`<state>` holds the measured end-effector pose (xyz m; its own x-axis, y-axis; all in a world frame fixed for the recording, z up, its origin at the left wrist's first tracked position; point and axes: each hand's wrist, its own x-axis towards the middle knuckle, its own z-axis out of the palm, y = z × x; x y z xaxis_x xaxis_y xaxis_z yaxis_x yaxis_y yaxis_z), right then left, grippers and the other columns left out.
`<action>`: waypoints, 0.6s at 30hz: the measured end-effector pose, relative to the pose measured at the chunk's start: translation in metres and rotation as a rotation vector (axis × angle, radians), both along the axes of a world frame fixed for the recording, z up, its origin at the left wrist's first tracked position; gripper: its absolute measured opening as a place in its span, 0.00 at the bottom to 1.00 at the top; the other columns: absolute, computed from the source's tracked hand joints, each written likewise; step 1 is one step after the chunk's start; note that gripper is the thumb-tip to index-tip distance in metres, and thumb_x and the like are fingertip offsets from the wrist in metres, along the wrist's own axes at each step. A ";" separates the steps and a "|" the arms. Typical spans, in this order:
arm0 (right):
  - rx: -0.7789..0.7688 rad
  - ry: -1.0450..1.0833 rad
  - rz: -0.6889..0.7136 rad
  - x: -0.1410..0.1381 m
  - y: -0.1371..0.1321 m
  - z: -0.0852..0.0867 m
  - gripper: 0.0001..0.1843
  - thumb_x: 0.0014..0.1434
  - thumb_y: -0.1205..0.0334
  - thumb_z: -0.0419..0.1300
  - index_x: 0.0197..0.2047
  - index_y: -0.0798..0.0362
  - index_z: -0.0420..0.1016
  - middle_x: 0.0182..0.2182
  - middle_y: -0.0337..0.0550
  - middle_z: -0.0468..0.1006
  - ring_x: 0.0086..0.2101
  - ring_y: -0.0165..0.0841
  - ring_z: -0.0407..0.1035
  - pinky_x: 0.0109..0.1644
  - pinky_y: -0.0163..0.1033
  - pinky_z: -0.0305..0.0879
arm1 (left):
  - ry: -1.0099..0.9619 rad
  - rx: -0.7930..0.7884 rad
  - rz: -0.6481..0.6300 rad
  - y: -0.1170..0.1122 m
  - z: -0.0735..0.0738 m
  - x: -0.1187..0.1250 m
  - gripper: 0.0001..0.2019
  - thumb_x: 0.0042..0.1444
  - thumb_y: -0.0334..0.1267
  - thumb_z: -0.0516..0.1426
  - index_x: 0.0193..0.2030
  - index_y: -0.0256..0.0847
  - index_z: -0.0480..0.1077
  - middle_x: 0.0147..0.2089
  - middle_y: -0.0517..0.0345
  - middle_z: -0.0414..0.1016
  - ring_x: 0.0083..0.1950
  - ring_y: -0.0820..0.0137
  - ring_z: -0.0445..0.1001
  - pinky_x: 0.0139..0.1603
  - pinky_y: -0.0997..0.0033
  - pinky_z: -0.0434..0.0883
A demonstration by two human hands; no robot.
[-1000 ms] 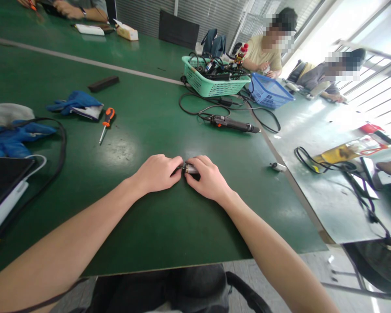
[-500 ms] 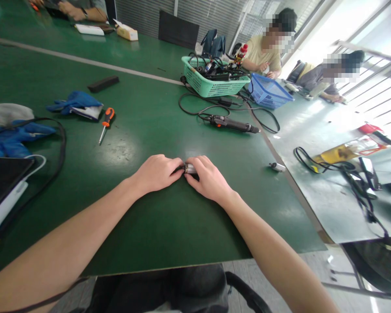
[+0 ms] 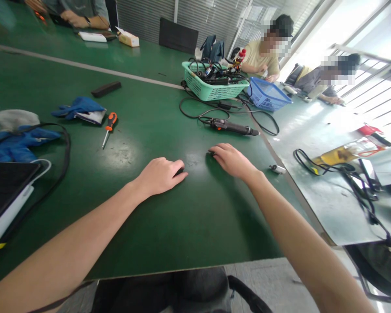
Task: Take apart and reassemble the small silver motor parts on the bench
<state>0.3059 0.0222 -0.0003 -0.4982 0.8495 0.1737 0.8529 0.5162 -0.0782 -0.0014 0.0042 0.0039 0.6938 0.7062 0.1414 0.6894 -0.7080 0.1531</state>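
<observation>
Two grips were examined. My left grip (image 3: 159, 177) was narrowed, thumb and forefinger about a dark piece (image 3: 180, 171); a loose pinch, I judged, could drop it. My right grip (image 3: 233, 161) was half-curled beside a small dark object (image 3: 211, 153); I could not tell whether it was held, and a careless fingertip might knock it away. The green surface (image 3: 169, 243) bore a screwdriver (image 3: 111, 123), mint basket (image 3: 211, 91), corded driver (image 3: 234, 127) and metal cylinder (image 3: 278, 169); beyond stood a railing (image 3: 368, 58).
</observation>
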 end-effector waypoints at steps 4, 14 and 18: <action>-0.053 -0.036 -0.152 0.081 0.028 -0.004 0.20 0.68 0.65 0.52 0.61 0.55 0.74 0.51 0.55 0.77 0.50 0.42 0.71 0.58 0.47 0.65 | -0.005 0.000 -0.017 0.001 -0.001 -0.001 0.18 0.70 0.49 0.47 0.46 0.43 0.74 0.32 0.55 0.79 0.35 0.62 0.77 0.40 0.64 0.69; -0.053 0.090 -0.441 0.213 -0.031 -0.025 0.21 0.69 0.58 0.51 0.58 0.53 0.77 0.52 0.60 0.78 0.53 0.42 0.72 0.58 0.47 0.65 | -0.008 0.012 -0.035 0.004 -0.005 -0.002 0.18 0.70 0.48 0.47 0.44 0.43 0.74 0.32 0.56 0.79 0.35 0.63 0.78 0.42 0.62 0.69; 0.074 0.132 -0.531 0.200 -0.060 -0.039 0.23 0.69 0.56 0.48 0.60 0.51 0.75 0.54 0.58 0.76 0.56 0.47 0.69 0.61 0.53 0.63 | -0.016 0.011 -0.034 0.005 -0.006 -0.001 0.17 0.70 0.48 0.47 0.44 0.43 0.74 0.32 0.56 0.79 0.35 0.62 0.78 0.42 0.62 0.69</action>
<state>0.5058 -0.0380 -0.0397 0.0255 0.9614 0.2741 0.9830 0.0258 -0.1818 -0.0023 0.0089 -0.0020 0.7150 0.6805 0.1600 0.6624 -0.7327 0.1563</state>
